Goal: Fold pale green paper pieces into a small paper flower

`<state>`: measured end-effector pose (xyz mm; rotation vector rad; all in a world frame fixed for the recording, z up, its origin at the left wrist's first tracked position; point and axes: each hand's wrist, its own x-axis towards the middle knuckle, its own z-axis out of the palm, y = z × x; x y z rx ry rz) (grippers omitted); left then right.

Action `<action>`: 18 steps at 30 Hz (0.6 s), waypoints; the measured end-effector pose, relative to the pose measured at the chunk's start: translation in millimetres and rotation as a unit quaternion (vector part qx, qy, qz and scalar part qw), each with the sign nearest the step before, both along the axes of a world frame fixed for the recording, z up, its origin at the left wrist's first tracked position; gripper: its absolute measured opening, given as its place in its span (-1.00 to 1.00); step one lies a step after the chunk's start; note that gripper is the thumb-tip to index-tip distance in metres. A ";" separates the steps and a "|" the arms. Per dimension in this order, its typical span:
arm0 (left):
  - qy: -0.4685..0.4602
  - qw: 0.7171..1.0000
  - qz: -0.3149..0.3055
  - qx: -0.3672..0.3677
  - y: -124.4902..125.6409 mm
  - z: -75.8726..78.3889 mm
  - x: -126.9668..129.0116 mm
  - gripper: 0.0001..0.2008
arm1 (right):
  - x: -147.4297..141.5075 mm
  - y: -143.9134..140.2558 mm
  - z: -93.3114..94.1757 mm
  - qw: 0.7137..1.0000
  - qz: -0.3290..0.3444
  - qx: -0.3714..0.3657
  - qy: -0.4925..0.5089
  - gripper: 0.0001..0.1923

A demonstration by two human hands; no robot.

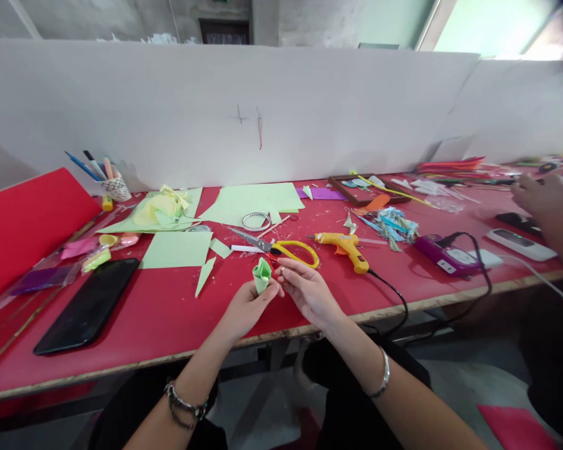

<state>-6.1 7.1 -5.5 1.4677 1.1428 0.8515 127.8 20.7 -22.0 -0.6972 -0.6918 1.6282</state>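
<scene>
The left hand [246,306] pinched a rolled green paper [262,275]; the right hand [307,290] touched it, fingers loosely curled. No writing was legible.

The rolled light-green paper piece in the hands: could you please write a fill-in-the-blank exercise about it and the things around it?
1. The left hand pinches a rolled light-green paper piece over a table covered in ____ material.
2. The metal scissors beyond the right hand have ____ handles.
3. The yellow-orange glue gun lies to the ____ of the scissors.
4. The flat black phone lies to the ____ of both hands.

Missing words: red; yellow; right; left
</scene>
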 end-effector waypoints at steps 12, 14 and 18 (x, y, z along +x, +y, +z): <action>0.052 0.997 0.016 0.048 -2.4 1.5 5.3 -0.71 | 2.0 -2.9 5.9 0.986 -0.076 0.076 -0.124 -0.88; 0.063 0.996 0.009 0.056 -2.0 0.1 5.9 -0.70 | 2.7 -4.5 7.5 0.981 -0.096 0.096 -0.141 -0.88; 0.071 0.995 0.013 0.075 -0.4 -3.6 5.5 -0.72 | 4.2 -10.2 13.1 0.960 -0.129 0.143 -0.202 -0.90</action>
